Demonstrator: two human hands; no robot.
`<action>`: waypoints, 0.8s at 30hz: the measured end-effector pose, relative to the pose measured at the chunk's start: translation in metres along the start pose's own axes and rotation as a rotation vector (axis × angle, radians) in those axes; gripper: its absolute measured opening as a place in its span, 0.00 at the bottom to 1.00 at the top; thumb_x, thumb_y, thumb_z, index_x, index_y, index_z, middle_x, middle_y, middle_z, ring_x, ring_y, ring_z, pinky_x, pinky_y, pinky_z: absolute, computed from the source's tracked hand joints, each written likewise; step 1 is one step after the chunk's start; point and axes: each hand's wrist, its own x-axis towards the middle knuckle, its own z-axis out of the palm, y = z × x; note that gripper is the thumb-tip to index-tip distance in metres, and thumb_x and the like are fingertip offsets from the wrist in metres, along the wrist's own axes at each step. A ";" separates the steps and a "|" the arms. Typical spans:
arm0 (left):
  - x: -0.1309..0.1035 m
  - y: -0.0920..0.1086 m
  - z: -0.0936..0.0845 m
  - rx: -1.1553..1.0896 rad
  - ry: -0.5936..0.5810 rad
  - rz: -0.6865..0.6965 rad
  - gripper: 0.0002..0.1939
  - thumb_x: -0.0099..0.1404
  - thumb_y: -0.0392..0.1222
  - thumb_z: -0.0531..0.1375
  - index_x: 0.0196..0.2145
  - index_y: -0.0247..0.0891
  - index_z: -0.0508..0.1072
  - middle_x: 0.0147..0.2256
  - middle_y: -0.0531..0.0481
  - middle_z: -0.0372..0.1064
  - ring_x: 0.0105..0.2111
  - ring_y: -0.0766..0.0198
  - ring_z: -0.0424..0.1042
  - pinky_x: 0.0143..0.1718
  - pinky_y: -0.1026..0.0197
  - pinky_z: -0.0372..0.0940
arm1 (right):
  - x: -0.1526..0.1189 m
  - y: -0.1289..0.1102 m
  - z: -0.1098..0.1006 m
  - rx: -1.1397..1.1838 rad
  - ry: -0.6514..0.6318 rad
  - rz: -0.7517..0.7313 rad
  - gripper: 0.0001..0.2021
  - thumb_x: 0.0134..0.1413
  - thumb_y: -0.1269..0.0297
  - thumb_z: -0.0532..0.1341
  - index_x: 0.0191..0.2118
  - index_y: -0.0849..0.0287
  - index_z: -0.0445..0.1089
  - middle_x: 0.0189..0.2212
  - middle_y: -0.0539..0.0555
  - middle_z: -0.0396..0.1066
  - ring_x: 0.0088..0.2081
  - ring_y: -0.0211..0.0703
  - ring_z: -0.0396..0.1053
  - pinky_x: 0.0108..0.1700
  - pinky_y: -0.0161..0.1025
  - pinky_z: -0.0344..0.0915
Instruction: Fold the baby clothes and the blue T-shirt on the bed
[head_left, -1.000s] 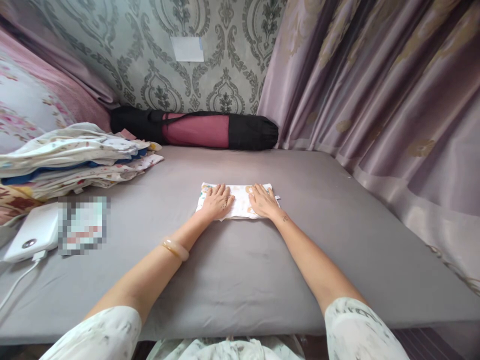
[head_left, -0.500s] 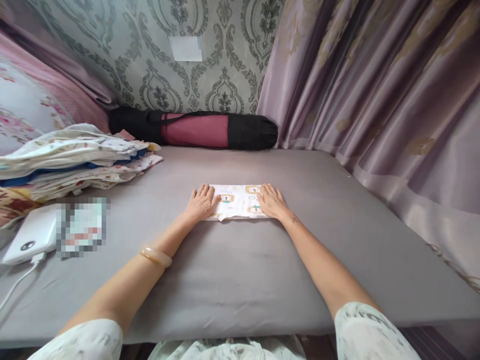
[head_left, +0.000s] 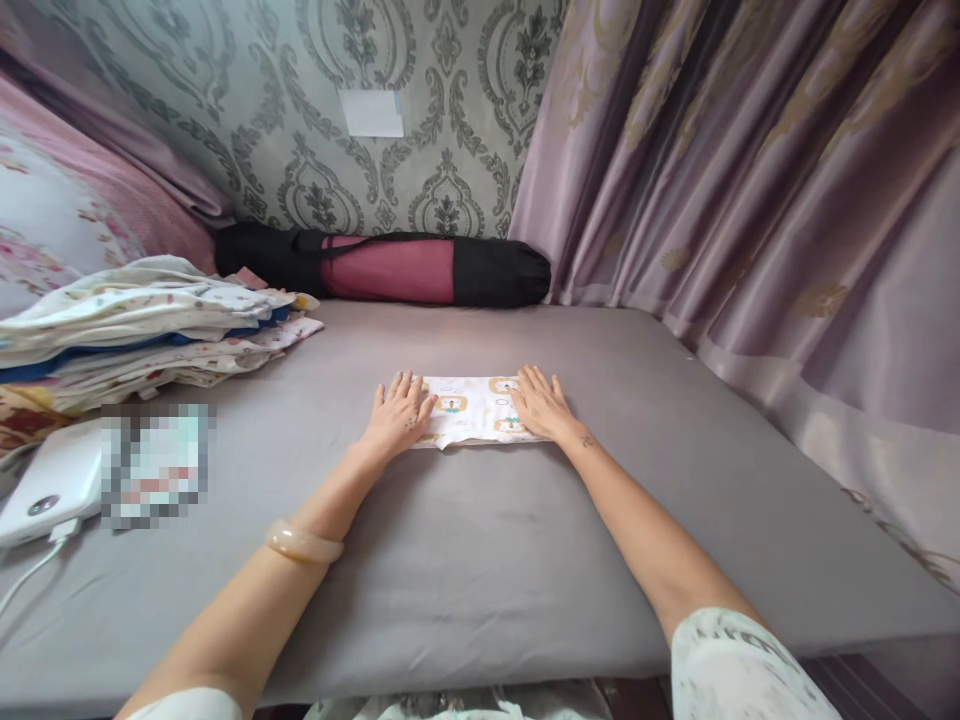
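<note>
Cloth is lying in front of the roll, left hand and right hand spread flat across its ends, so imo just press evenly and smooth gently outward, no tugging.

2 hands: 1 left hand, 1 right hand. 1 folded cloth between and under them. 1 bangle, on the wrist behind the left hand. 2 sleeves, one up each arm from its hand. 1 clothes pile left of the left hand; layers overlap, garments can't be counted. also left of that hand, nearer the body: 1 white device, 1 cable, 1 pixelated item. beyond both hands: 1 long bag, 1 paper.
</note>
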 end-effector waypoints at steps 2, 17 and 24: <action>-0.004 0.003 -0.002 0.014 -0.012 0.012 0.32 0.74 0.53 0.37 0.67 0.31 0.54 0.69 0.37 0.44 0.70 0.50 0.40 0.67 0.41 0.41 | 0.001 -0.002 0.002 0.006 0.029 -0.027 0.33 0.68 0.53 0.36 0.70 0.70 0.45 0.71 0.60 0.39 0.71 0.49 0.35 0.70 0.51 0.31; -0.008 -0.003 0.003 -0.079 -0.099 0.045 0.31 0.74 0.52 0.38 0.68 0.34 0.51 0.70 0.37 0.41 0.70 0.50 0.38 0.66 0.42 0.42 | 0.005 -0.003 0.013 0.003 -0.060 0.017 0.32 0.69 0.52 0.36 0.70 0.67 0.46 0.71 0.59 0.41 0.71 0.48 0.36 0.70 0.48 0.35; -0.009 -0.004 0.005 -0.091 -0.009 0.088 0.31 0.74 0.53 0.40 0.67 0.33 0.54 0.70 0.37 0.41 0.70 0.50 0.37 0.67 0.42 0.40 | 0.000 -0.020 0.005 0.020 -0.011 -0.055 0.30 0.69 0.54 0.36 0.70 0.62 0.48 0.71 0.59 0.39 0.71 0.48 0.34 0.69 0.56 0.28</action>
